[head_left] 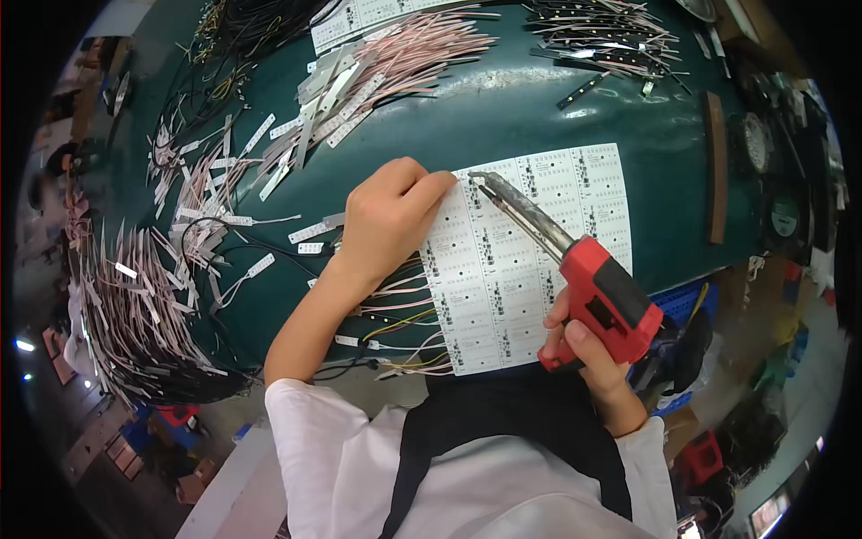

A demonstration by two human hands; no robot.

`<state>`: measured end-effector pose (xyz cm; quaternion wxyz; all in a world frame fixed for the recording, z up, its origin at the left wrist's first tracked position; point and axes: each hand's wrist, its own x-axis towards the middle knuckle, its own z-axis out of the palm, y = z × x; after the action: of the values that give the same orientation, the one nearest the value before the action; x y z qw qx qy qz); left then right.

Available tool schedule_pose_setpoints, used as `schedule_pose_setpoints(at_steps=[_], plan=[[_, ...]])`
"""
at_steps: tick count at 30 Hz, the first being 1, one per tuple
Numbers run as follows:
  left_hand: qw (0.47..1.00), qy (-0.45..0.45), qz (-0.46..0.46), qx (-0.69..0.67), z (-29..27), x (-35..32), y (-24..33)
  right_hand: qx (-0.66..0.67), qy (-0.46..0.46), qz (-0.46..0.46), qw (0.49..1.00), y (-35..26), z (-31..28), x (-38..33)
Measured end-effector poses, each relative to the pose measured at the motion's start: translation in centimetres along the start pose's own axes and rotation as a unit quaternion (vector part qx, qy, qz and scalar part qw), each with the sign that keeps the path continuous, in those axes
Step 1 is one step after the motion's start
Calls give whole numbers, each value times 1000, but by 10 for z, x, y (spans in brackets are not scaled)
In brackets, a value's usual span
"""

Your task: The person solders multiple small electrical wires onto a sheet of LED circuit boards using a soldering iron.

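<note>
My right hand point(582, 346) is wrapped around the handle of a red soldering gun point(612, 301). The gun's metal barrel slants up and left, and its dark tip is at the upper left edge of a white circuit board panel point(530, 260). Rows of small printed boards make up this panel, which lies flat before me. At its upper left corner, close to the gun's tip, my left hand point(395, 205) is closed in a pinch; whatever its fingertips hold is hidden. Pinkish-white and coloured wires point(409, 310) run out from the panel's left edge, below my left wrist.
Bundles of pink wires with white strips point(395, 67) lie at the back of the green table point(673, 171). Black strips with wires point(611, 36) are piled at the back right. A large wire bundle point(144, 305) hangs over the left edge. A brown bar point(715, 166) lies to the right.
</note>
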<state>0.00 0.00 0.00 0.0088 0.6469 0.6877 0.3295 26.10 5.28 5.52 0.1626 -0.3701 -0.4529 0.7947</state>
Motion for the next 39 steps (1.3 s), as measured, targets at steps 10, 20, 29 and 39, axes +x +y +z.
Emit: schedule_pose_setpoints(at_steps=[10, 20, 29, 39], plan=[[998, 0, 52, 32, -1, 2, -3, -13, -10, -16, 1000, -1, 4, 4], [995, -10, 98, 27, -3, -9, 11, -13, -3, -12, 1000, -5, -3, -10], [995, -7, 95, 36, 1, -12, 12, -57, 20, -5, 998, 3, 2, -14], [996, -26, 87, -6, -2, -12, 14, -116, -12, 41, 992, 4, -3, -20]])
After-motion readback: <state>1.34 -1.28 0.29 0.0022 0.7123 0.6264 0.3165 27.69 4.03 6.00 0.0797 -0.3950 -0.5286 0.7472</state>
